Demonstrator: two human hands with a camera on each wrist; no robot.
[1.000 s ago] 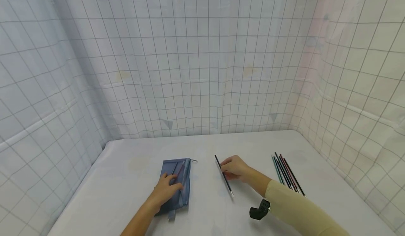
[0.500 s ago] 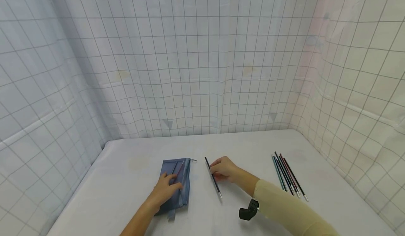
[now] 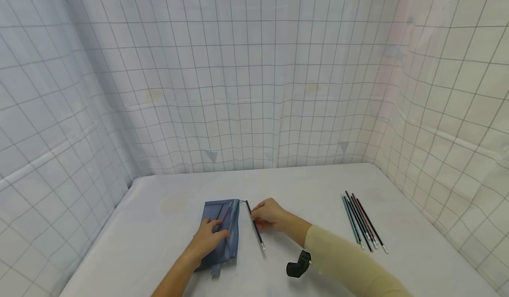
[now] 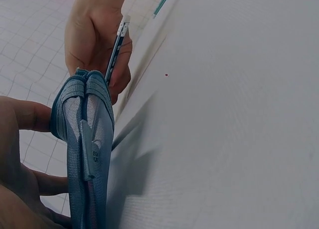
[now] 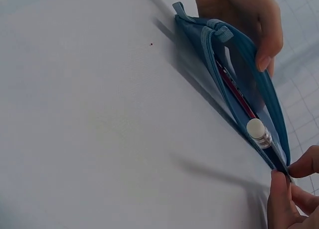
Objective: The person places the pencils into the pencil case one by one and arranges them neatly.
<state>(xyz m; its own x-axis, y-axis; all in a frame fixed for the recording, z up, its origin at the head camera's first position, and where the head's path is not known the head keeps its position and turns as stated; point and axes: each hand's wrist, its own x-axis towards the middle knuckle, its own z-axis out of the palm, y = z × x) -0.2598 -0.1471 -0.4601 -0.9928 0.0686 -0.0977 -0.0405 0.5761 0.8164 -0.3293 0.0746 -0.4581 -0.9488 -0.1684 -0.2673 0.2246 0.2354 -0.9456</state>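
Note:
A blue mesh zip pouch (image 3: pixel 230 246) lies on the table. My left hand (image 3: pixel 207 237) rests on its upper side with fingers spread and slightly bent. In the right wrist view the pouch mouth gapes, and a red pencil (image 5: pixel 234 92) shows inside. My right hand (image 3: pixel 270 215) pinches a dark pencil (image 3: pixel 258 235) between thumb and fingers, just right of the pouch. Its white eraser end (image 5: pixel 256 128) points toward the front of the table and overlaps the pouch mouth in the right wrist view.
Several pencils (image 3: pixel 362 222), dark, green and red, lie side by side at the right of the table. A black device (image 3: pixel 298 266) sits by the right sleeve. Gridded white curtains (image 3: pixel 254 89) enclose the table at the back and sides.
My right hand has moved left with the dark pencil, bringing it close to the pouch. The left hand and the pouch have stayed in place.

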